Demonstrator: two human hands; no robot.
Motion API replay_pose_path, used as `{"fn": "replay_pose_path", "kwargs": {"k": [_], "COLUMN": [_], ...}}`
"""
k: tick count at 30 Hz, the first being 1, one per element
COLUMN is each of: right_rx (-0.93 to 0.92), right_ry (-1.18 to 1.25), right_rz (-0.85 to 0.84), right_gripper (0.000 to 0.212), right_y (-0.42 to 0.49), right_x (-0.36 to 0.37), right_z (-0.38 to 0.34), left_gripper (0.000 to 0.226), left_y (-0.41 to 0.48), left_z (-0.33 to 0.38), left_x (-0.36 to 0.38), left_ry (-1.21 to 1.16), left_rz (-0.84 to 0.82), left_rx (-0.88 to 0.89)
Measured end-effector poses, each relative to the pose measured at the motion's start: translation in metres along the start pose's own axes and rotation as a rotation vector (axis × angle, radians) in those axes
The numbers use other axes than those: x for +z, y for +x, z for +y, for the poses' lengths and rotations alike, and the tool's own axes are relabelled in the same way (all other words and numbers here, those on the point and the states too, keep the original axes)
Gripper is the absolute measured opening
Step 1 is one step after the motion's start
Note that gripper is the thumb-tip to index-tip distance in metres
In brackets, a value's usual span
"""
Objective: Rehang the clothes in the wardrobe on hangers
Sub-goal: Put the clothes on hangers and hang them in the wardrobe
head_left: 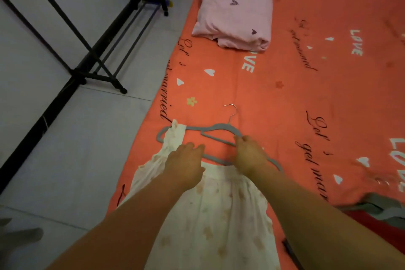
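Nearest: white dress [219, 204] lies flat along the left edge of the bedsheet [285, 94], skirt toward the wearer, bodice away. Fabric thin and gathered, with a faint pale flower print. Grey heap [377, 208] at the sheet's near right edge, possibly spare hangers; cannot tell. Left hand [186, 164] rests on the bodice with fingers fairly straight, pinning the cloth. Right hand [249, 153] has its fingers curled round the right arm of the hanger [215, 127]. Hanger is grey with a matte, velvety look, a thin contoured outline and a metal hook [232, 112] pointing to the far side. Left strap [178, 129] already sits over the hanger's left shoulder; the right side is not yet on. Judgement: keep the bodice pinned, angle the right arm in under the neckline and seat the strap in the notch. The flocked surface should resist slipping, so lift the cloth rather than drag it. Farther: pink pillow [236, 6] with small dark hearts. Black metal garment rack [96, 59] stands on the tiled floor [87, 138] beyond the left edge.
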State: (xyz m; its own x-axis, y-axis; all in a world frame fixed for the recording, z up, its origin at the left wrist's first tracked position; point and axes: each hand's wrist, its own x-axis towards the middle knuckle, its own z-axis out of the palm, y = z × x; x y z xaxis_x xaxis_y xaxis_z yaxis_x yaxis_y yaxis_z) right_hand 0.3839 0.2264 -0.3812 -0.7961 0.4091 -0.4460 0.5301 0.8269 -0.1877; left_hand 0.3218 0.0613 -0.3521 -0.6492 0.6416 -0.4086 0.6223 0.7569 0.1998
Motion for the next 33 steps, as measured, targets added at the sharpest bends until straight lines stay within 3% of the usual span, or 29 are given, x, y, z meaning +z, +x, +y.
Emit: {"fn": "replay_pose_path", "kwargs": {"k": [6,12,18,23,33], "right_rx": [0.043,0.000,-0.174,-0.409,-0.925], "right_ry": [0.060,0.097,0.113,0.096,0.192], "right_rz": [0.119,0.279,0.564,0.764,0.834], "right_gripper": [0.067,0.065,0.067,0.066,0.069], "right_y": [0.056,0.057,-0.001,-0.072,-0.267], "right_x": [0.047,0.046,-0.008,-0.061,-0.131], "right_z": [0.014,0.019,-0.006,-0.062,-0.235], "left_gripper": [0.061,0.061,0.062,0.072,0.083], "left_y": [0.038,0.032,-0.009,-0.072,-0.324], "left_z": [-0.015,-0.020,-0.024,-0.037,-0.101], "left_x": [0.037,0.047,0.000,-0.056,-0.138], "left_ry": [-0.007,-0.048,-0.110,-0.110,0.024], "left_rz": [0.023,0.085,0.330,0.502,0.807], "left_rx": [0.023,0.021,0.022,-0.014,-0.329]}}
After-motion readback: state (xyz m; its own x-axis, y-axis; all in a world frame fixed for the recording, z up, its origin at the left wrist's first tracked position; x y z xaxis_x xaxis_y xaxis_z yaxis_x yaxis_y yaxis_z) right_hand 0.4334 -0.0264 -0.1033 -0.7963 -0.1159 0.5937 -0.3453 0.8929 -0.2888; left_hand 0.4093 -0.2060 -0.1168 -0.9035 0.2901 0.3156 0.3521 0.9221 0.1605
